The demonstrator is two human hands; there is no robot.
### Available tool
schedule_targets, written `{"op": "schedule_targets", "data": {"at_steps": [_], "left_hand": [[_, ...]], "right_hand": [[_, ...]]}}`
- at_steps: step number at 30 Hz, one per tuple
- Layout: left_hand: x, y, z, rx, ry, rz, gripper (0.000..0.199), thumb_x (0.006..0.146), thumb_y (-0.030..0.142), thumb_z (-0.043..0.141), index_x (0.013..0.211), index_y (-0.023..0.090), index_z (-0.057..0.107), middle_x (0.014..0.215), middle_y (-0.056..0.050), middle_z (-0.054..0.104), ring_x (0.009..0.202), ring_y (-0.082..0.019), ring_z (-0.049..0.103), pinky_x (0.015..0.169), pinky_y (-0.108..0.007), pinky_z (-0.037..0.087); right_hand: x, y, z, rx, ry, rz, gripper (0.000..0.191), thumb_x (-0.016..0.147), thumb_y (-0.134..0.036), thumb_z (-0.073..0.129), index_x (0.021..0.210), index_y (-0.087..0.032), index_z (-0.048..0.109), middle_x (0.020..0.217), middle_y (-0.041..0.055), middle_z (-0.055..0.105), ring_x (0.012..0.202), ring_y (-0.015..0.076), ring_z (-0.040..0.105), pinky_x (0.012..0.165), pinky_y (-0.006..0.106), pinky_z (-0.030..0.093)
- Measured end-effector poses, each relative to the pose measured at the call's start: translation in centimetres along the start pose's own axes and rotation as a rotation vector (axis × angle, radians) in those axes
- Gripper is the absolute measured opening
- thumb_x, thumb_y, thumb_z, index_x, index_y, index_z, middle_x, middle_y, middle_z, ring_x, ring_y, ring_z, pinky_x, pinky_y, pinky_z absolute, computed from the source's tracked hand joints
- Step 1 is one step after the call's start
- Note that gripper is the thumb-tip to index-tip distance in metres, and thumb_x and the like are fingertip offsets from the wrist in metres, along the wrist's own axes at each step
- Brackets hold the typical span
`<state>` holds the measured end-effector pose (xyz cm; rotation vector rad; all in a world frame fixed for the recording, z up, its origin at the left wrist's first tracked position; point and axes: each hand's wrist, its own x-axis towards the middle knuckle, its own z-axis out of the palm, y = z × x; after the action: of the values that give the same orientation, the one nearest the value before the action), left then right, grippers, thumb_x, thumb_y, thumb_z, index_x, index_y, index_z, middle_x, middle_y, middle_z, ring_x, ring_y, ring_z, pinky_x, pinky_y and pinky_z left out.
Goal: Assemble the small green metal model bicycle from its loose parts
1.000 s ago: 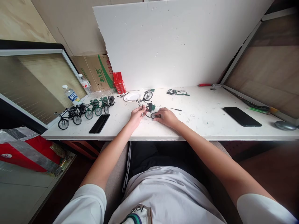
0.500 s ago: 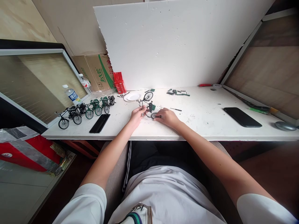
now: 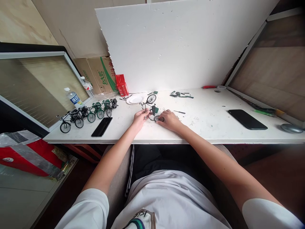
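My left hand point(image 3: 140, 118) pinches the black frame of a small model bicycle point(image 3: 152, 109), held over the white table. One spoked wheel point(image 3: 151, 99) of it points away from me. At the near end lies another small black wheel point(image 3: 158, 118), with the fingers of my right hand point(image 3: 168, 120) closed around its edge. Whether this wheel is joined to the frame, I cannot tell. A dark green piece point(image 3: 156, 110) shows beside the frame. Just right of my right hand is a thin black rod-like tool point(image 3: 179, 112).
Several finished-looking model bicycles point(image 3: 95, 111) stand at the left, near a phone point(image 3: 102, 127) and bottles point(image 3: 73, 98). White plates point(image 3: 135, 99), a red box point(image 3: 122, 85) and a pile of dark green parts point(image 3: 181, 94) lie farther back. Another phone point(image 3: 247, 119) and a mouse point(image 3: 291, 128) are right.
My right hand has shifted slightly, its fingers moving a little left over the near wheel. My left hand and the bicycle frame stay almost still.
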<state>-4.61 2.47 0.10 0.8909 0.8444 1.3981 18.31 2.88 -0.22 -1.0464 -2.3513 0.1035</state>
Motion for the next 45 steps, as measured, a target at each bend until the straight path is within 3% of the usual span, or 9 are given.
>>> {"op": "schedule_targets", "data": {"at_steps": [9, 13, 18, 27, 33, 39, 43, 45], "left_hand": [[0.1, -0.2, 0.2, -0.009, -0.029, -0.007, 0.042, 0.068, 0.024, 0.099, 0.103, 0.015, 0.077, 0.101, -0.007, 0.077, 0.093, -0.016, 0.070, 0.096, -0.031, 0.053], [0.1, -0.5, 0.2, 0.030, -0.094, 0.010, 0.044, 0.068, 0.024, 0.099, 0.106, 0.015, 0.078, 0.103, -0.006, 0.078, 0.088, -0.014, 0.069, 0.091, -0.030, 0.051], [0.1, -0.7, 0.1, 0.066, -0.112, 0.009, 0.046, 0.067, 0.024, 0.099, 0.108, 0.016, 0.080, 0.109, -0.007, 0.079, 0.089, -0.013, 0.069, 0.091, -0.030, 0.050], [-0.6, -0.2, 0.8, 0.110, -0.130, 0.008, 0.047, 0.064, 0.025, 0.101, 0.105, 0.016, 0.079, 0.108, -0.008, 0.079, 0.090, -0.015, 0.070, 0.090, -0.032, 0.052], [-0.5, -0.3, 0.8, 0.146, -0.126, 0.018, 0.052, 0.063, 0.029, 0.102, 0.107, 0.015, 0.078, 0.111, -0.009, 0.080, 0.093, -0.017, 0.071, 0.094, -0.034, 0.055], [0.0, -0.8, 0.6, 0.153, -0.099, 0.127, 0.057, 0.068, 0.030, 0.100, 0.119, 0.016, 0.077, 0.131, -0.014, 0.077, 0.124, -0.026, 0.070, 0.113, -0.040, 0.050], [-0.1, -0.7, 0.7, 0.231, 0.081, 0.233, 0.054, 0.068, 0.033, 0.099, 0.113, 0.014, 0.076, 0.118, -0.016, 0.079, 0.114, -0.026, 0.073, 0.107, -0.042, 0.054], [-0.4, -0.5, 1.0, 0.248, 0.074, 0.243, 0.053, 0.069, 0.036, 0.099, 0.111, 0.014, 0.076, 0.109, -0.015, 0.079, 0.104, -0.025, 0.075, 0.102, -0.042, 0.056]], "right_hand": [[0.0, -0.2, 0.0, 0.200, 0.160, 0.068, 0.042, 0.110, -0.057, 0.048, 0.112, -0.023, 0.072, 0.114, 0.0126, 0.076, 0.114, 0.0331, 0.063, 0.095, 0.049, 0.054], [0.0, -0.1, 0.0, 0.339, 0.167, 0.093, 0.040, 0.108, -0.060, 0.053, 0.114, -0.025, 0.070, 0.116, 0.0102, 0.077, 0.112, 0.0304, 0.067, 0.086, 0.045, 0.058], [0.1, 0.0, 0.1, 0.488, 0.216, 0.108, 0.036, 0.100, -0.062, 0.065, 0.102, -0.026, 0.070, 0.107, 0.0074, 0.076, 0.101, 0.0267, 0.071, 0.084, 0.043, 0.059], [0.2, -0.2, 0.0, 0.644, 0.228, 0.158, 0.040, 0.098, -0.065, 0.066, 0.102, -0.025, 0.064, 0.105, 0.0063, 0.073, 0.098, 0.0248, 0.069, 0.080, 0.041, 0.055], [0.1, -0.1, 0.0, 0.566, 0.234, 0.104, 0.038, 0.100, -0.064, 0.064, 0.099, -0.025, 0.062, 0.102, 0.0058, 0.071, 0.096, 0.0242, 0.067, 0.081, 0.041, 0.055], [-0.2, -0.6, -0.6, 0.348, 0.361, 0.042, 0.030, 0.106, -0.056, 0.059, 0.103, -0.027, 0.062, 0.105, 0.0090, 0.071, 0.105, 0.0290, 0.062, 0.087, 0.045, 0.055], [-0.2, -0.5, -0.7, 0.197, 0.380, 0.002, 0.027, 0.108, -0.052, 0.055, 0.105, -0.027, 0.065, 0.106, 0.0114, 0.071, 0.108, 0.0333, 0.059, 0.096, 0.052, 0.051], [-0.1, -0.5, -0.7, 0.156, 0.379, -0.023, 0.027, 0.108, -0.051, 0.054, 0.106, -0.027, 0.067, 0.107, 0.0122, 0.071, 0.109, 0.0345, 0.058, 0.096, 0.054, 0.051]]}}
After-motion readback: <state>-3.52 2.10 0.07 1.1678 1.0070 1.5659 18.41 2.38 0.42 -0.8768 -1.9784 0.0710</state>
